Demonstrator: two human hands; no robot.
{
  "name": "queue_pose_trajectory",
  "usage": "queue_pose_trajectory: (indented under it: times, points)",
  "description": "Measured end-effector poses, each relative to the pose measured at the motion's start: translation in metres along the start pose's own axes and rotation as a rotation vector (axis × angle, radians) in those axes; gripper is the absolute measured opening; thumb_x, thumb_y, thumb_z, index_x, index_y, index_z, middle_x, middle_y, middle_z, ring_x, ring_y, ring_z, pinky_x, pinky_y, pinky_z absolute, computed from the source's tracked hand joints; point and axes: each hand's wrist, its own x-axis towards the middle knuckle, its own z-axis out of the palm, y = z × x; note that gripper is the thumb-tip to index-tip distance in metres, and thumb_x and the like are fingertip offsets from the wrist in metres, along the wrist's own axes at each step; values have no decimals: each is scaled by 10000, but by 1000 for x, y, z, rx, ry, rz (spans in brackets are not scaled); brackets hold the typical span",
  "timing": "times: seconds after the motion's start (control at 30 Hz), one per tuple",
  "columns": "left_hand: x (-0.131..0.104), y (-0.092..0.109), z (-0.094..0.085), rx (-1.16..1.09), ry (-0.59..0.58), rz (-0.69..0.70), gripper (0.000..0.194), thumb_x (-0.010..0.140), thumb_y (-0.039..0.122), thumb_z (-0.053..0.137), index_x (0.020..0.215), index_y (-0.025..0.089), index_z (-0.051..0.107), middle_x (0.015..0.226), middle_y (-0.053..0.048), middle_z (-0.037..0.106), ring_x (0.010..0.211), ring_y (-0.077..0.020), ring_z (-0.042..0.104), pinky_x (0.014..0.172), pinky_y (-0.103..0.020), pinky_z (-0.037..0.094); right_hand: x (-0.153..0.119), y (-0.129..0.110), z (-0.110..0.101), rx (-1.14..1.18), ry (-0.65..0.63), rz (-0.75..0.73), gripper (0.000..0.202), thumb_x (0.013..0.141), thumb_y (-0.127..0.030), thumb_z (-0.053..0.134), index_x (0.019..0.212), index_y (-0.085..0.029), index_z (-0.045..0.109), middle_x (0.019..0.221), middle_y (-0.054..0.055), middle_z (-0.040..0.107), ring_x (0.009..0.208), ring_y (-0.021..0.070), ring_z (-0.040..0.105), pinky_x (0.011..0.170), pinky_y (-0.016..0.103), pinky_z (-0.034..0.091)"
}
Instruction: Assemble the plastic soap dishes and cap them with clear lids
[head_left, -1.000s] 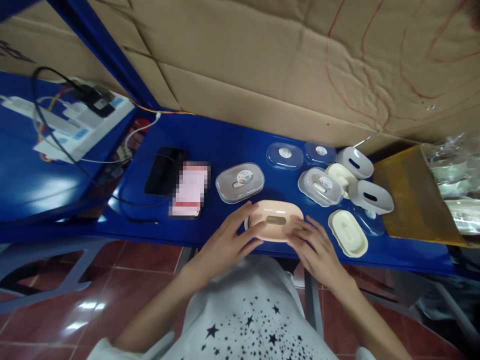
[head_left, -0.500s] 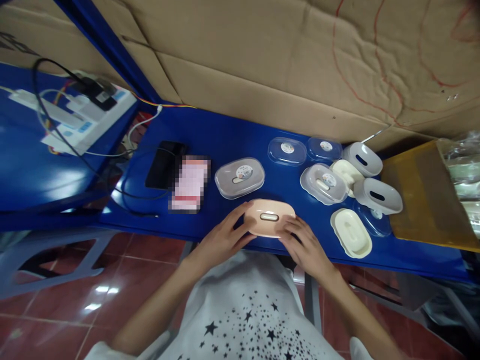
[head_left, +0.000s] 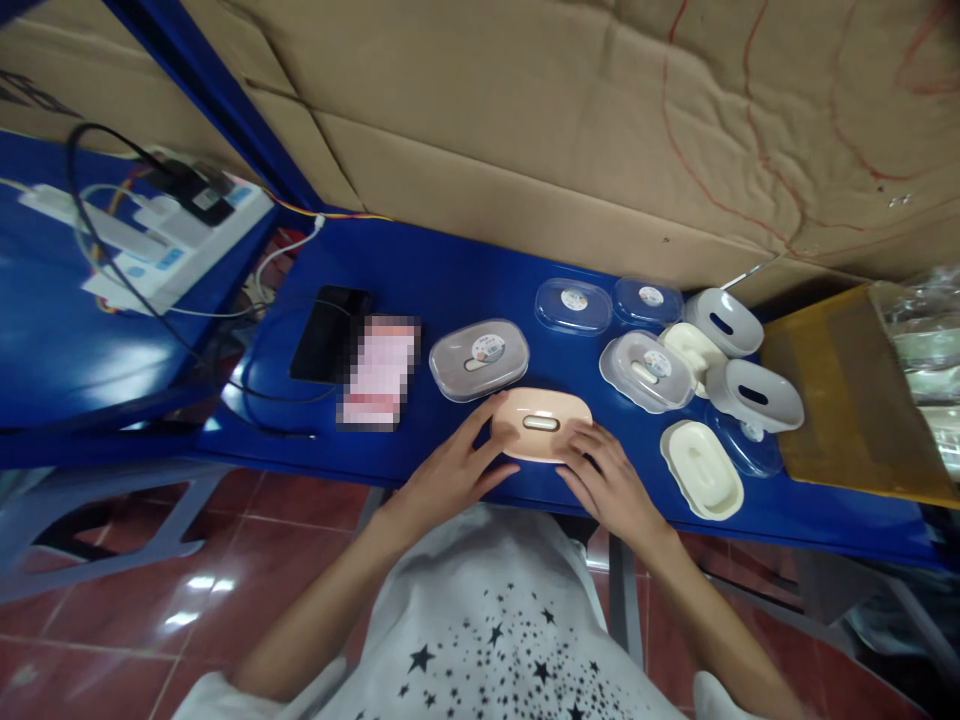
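Note:
A peach oval dish [head_left: 541,440] with a slot in its middle is between my hands, just above the table's front edge. My left hand [head_left: 459,462] grips its left end, fingers on top and thumb below. On its right end my right hand [head_left: 609,475] holds on with bent fingers. Behind it lies a grey dish under a clear lid [head_left: 480,362] with a round sticker. Further right are a second lidded dish [head_left: 646,372], two grey dishes [head_left: 724,322] and a cream dish [head_left: 703,470]. Two clear lids [head_left: 574,306] lie at the back.
On the blue table [head_left: 442,270], a black phone [head_left: 326,335] and a blurred pink-screened item [head_left: 381,370] lie at left. A power strip [head_left: 176,250] with cables is further left. Cardboard [head_left: 525,120] stands behind; an open carton [head_left: 840,380] is at right.
The peach dish has shifted slightly away from me and tilted a little, with both hands still on it. Other items look unmoved.

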Motion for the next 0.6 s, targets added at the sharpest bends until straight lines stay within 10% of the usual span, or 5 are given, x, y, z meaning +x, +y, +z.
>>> queue_pose_trajectory:
  times: [0.6]
  points:
    - [7,-2,7,89,51,48,291,1088,279,616,1371,220,582,1728,-169,395,1582,-348,451,1209,-533,553,8,6,1,-108,16,-61,270,1010,-169,704,1273,-234,693,1136,102,746,1238,290,697,1062,512,611]
